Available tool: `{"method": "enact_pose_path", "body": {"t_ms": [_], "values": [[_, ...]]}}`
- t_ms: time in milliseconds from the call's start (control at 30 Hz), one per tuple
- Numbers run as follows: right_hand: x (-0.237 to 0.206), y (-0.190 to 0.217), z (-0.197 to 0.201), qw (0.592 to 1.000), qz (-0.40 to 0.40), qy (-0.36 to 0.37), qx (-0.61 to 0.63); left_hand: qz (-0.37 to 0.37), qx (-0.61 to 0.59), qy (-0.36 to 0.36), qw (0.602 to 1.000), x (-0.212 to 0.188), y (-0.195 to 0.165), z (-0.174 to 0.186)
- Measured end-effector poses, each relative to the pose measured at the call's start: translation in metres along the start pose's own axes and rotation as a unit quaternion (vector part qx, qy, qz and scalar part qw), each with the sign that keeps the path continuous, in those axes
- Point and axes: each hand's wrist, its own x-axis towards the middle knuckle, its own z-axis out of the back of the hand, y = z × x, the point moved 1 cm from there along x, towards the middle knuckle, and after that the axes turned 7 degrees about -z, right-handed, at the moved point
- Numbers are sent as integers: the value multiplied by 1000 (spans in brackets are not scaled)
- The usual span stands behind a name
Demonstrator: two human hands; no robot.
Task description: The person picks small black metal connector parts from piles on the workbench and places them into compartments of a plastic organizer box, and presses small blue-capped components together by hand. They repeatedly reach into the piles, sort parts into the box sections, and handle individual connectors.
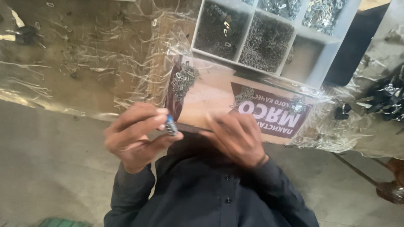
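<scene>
Covering the workbench point(63, 63), crinkled clear plastic sheet point(126, 63) lies under a white compartment tray point(328, 54) of small metal parts. Nearer sits a cardboard panel point(214, 90) with a heap of metal clips point(184, 80). The left hand point(134, 136) pinches a small metal piece point(171, 126) above the panel's edge. The right hand point(235, 136) is blurred, fingers loosely curled; whether it grips anything cannot be told.

I see dark button-up shirt point(210, 193), near-black, small dark buttons down front. Long sleeves to both wrists, creased at cuffs. Hands bare, no gloves; thin dark band on right wrist point(264, 160).
</scene>
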Motion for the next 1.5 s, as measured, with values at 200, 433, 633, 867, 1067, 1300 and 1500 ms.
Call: {"method": "enact_pose_path", "body": {"t_ms": [200, 433, 633, 867, 1067, 1300, 1500], "values": [[-53, -13, 17, 966, -111, -92, 216, -15, -67, 98, 993, 12, 1, -38], [-53, 2, 42, 941, -211, -191, 183, -36, -107, 163, 980, 21, -9, -73], [-41, 7, 54, 928, -183, -207, 250, -47, -122, 169, 977, 20, -13, -94], [-47, 0, 55, 934, -179, -195, 242, -50, -118, 174, 976, 16, -19, -104], [-61, -6, 62, 934, -216, -137, 251, -77, -74, 179, 978, 19, -23, -110], [-90, -22, 62, 799, -353, -132, 468, -95, -68, 256, 959, 23, -42, -129], [-109, -57, 91, 819, -355, -126, 432, -83, -63, 274, 956, 21, -53, -160]]}}
